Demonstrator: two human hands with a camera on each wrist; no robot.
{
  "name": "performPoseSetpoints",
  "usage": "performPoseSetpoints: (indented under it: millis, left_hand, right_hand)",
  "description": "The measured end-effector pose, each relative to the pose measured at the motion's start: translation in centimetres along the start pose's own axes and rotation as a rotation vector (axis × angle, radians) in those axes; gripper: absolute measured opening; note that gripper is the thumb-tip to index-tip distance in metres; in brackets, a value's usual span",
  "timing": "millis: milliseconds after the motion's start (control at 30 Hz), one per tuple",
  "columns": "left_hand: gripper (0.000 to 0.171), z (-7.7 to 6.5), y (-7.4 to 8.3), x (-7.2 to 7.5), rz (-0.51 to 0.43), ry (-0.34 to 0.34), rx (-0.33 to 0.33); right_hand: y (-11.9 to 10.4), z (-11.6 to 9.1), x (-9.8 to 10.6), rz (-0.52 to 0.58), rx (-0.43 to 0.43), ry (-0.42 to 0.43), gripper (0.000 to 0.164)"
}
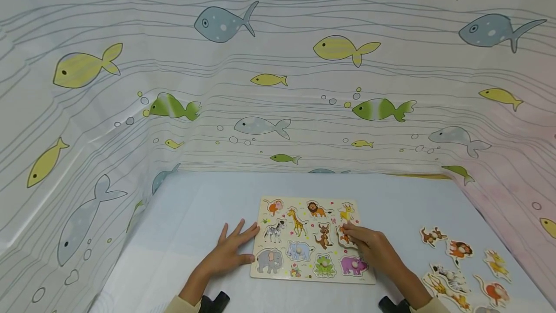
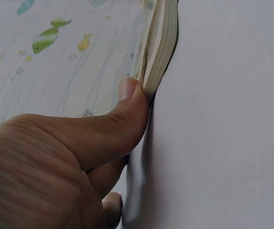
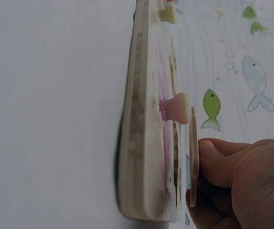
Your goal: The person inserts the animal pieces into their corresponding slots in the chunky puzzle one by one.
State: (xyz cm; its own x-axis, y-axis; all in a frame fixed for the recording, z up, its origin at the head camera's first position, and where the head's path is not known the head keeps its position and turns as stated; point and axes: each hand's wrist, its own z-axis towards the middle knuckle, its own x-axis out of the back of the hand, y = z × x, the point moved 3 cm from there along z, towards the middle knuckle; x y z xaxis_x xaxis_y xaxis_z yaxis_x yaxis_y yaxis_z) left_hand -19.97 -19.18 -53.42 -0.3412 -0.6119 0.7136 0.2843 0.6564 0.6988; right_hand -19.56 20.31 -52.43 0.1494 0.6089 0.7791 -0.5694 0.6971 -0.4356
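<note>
A wooden animal puzzle board point(image 1: 306, 274) lies flat on the white table. My left hand point(image 1: 228, 251) is spread at its left edge, fingertips and thumb touching the side; in the left wrist view the thumb point(image 2: 127, 90) presses against the board's edge point(image 2: 163, 52). My right hand point(image 1: 373, 245) pinches a thin puzzle piece point(image 1: 346, 236) with an orange animal, partly hidden by the fingers, over the board's right part. In the right wrist view this piece point(image 3: 193, 157) stands slightly off the board's surface. Knobbed pieces, including a frog point(image 1: 324, 265) and a purple hippo point(image 1: 354, 265), sit in the lower row.
Several loose animal pieces lie on the table at the right, among them a lion point(image 1: 459, 250), a zebra point(image 1: 451, 278), a giraffe point(image 1: 447, 291) and a monkey point(image 1: 494, 291). A fish-patterned sheet point(image 1: 278, 100) stands behind and at both sides.
</note>
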Motion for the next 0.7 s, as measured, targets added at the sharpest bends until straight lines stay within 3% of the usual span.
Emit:
performPoseSetpoints:
  millis: [700]
  left_hand:
    - [0.077, 0.06, 0.12, -0.01, 0.025, -0.003, 0.024]
  right_hand:
    - [0.17, -0.14, -0.89, 0.005, -0.015, -0.041, 0.034]
